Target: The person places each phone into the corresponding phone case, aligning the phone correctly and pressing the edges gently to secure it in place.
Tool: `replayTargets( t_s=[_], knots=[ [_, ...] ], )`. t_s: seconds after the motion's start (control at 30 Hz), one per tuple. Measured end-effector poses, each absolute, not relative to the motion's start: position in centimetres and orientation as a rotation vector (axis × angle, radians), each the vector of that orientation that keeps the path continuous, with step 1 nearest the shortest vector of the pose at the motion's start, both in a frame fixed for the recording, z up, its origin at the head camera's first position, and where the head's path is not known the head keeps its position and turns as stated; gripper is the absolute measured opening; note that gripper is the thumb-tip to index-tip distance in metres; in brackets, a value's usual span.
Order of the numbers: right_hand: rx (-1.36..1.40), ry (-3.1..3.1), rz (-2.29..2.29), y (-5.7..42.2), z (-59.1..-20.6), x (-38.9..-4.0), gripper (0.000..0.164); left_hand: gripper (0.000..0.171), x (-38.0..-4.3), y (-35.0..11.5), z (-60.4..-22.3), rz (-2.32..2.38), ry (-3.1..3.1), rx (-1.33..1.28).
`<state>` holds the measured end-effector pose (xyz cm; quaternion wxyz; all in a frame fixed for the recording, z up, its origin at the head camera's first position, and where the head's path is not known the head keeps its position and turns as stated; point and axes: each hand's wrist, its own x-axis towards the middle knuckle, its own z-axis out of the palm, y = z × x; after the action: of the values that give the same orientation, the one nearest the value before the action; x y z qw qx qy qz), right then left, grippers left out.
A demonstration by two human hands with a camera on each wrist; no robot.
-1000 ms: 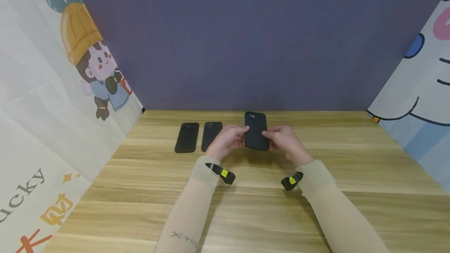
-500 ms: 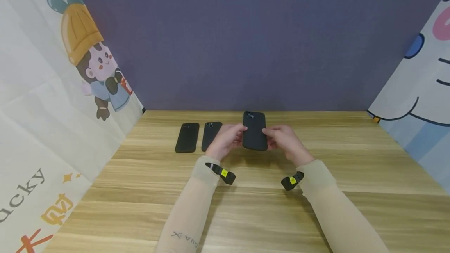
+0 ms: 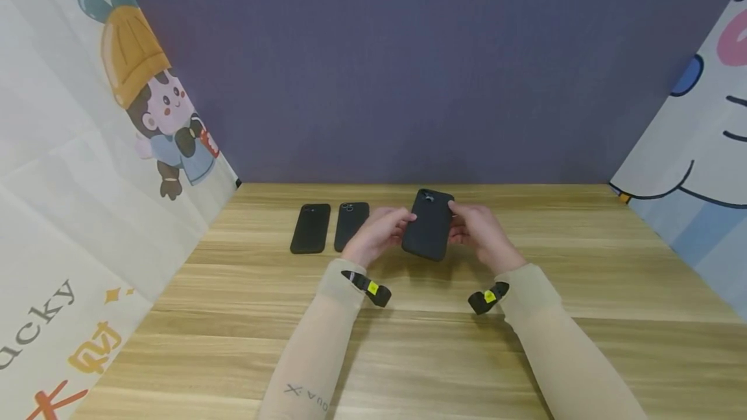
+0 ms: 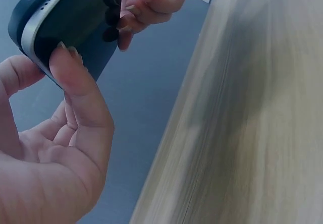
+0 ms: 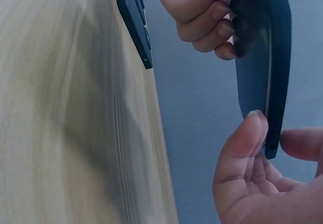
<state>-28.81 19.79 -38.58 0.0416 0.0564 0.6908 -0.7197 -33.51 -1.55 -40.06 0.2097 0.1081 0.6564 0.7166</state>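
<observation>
A smartphone (image 3: 428,229) in a black case is held above the table between both hands, its back facing up and tilted. My left hand (image 3: 379,232) pinches its left edge. With fingers on the screen side and thumb on the back, my right hand (image 3: 475,229) pinches the upper right edge. In the left wrist view the phone's silver edge with speaker holes (image 4: 43,24) stands out from the black case (image 4: 22,12), which lies along its back. The glossy screen (image 5: 252,77) mirrors the left fingers in the right wrist view.
Two more black phones or phone cases, a left one (image 3: 310,229) and one nearer the left hand (image 3: 350,224), lie on the wooden table (image 3: 432,355). A grey-blue panel (image 3: 397,70) closes the back. Printed cloths hang at both sides.
The phone has shifted right and slightly toward me, tilting clockwise. My right hand has gone from the middle of its right edge to near the upper corner; the left hand has barely moved.
</observation>
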Motion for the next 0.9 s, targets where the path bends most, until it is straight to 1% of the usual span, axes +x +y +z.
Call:
replayTargets(
  t_s=[0.3, 0.53, 0.9],
  knots=[
    [0.26, 2.01, -2.32, 19.96, -38.74, -29.01, 0.031, 0.013, -33.31, -1.8, -40.06, 1.954, 1.781, 0.362],
    [0.277, 2.005, -2.352, 19.81, -38.76, -28.85, 0.033, 0.017, -33.25, -1.82, -39.98, 1.953, 1.773, 0.364],
    [0.305, 2.071, -2.338, 19.65, -39.02, -28.83, 0.033, 0.014, -33.25, -1.68, -40.11, 1.949, 1.747, 0.347]
  ],
)
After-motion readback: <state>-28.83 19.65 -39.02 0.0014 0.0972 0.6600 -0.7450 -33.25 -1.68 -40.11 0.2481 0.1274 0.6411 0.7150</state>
